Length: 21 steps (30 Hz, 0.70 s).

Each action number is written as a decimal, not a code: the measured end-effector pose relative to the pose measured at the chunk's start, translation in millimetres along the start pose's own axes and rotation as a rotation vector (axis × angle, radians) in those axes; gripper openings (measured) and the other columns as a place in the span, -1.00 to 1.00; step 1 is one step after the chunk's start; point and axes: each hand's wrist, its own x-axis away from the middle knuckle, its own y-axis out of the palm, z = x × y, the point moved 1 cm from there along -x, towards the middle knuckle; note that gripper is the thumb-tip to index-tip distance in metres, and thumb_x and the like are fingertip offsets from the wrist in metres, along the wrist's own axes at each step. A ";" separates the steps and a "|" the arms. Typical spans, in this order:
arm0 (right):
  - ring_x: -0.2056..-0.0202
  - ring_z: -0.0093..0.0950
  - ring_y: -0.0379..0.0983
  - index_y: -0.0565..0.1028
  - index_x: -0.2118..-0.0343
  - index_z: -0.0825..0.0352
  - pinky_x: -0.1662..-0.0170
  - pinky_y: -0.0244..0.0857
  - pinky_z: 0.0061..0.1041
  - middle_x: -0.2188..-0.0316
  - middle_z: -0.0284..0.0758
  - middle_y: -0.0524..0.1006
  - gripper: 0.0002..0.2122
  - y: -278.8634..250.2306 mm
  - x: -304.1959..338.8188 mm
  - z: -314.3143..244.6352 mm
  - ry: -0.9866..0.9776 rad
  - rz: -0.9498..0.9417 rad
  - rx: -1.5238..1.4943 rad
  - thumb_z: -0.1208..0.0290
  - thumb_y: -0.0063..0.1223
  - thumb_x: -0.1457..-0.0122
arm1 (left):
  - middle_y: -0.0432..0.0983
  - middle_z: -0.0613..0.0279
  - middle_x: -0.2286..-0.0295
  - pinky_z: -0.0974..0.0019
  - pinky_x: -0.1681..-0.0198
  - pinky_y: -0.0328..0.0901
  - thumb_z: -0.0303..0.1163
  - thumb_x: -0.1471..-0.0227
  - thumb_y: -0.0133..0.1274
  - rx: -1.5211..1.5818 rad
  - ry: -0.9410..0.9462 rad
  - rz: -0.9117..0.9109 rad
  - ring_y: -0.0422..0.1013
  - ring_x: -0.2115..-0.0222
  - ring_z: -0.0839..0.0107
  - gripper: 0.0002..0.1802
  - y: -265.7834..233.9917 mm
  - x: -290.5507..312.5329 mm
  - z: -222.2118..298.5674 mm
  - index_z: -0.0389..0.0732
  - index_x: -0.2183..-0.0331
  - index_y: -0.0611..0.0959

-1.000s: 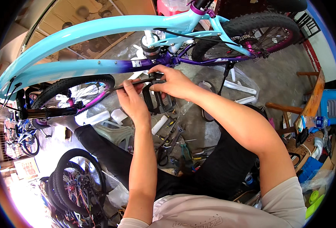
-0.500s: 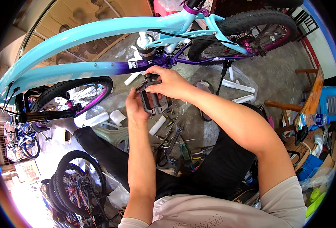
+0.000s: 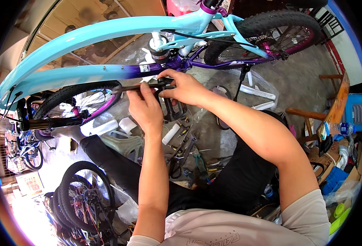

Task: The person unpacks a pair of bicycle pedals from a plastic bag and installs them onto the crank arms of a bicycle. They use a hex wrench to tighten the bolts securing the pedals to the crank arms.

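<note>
My right hand (image 3: pixel 185 88) grips a black bicycle pedal (image 3: pixel 173 112) near its upper end, with thumb and fingers around it. My left hand (image 3: pixel 145 107) pinches a long dark bar (image 3: pixel 128 88), which sticks out to the left and meets the pedal's upper end. It looks like a crank arm, but my fingers hide part of it and I cannot tell how the two join. Both hands are just below a bicycle with a light-blue and purple frame (image 3: pixel 107 73), apart from it.
Between my legs lie loose tools, among them green-handled pliers (image 3: pixel 199 162). A white roll (image 3: pixel 171 134) is beside them. Several wheels (image 3: pixel 84 197) are stacked at lower left. To the right stand a wooden stool (image 3: pixel 337 100) and a blue plastic stool (image 3: pixel 355 107).
The pedal has turned, and the dark bar now shows pointing left. My left hand has shifted from the pedal's side up onto the bar. My right hand keeps its hold.
</note>
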 end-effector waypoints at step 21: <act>0.55 -0.58 0.54 0.43 -0.09 0.19 0.48 0.33 -0.54 0.41 -0.35 0.57 -0.51 -0.1 -0.3 0.5 -0.031 0.008 0.021 0.41 0.33 -0.08 | 0.59 0.14 0.36 0.42 0.31 0.40 -0.31 -0.31 0.00 0.488 -0.258 0.154 0.49 0.42 0.49 -0.72 -26.0 -19.7 -7.2 -0.38 0.22 0.55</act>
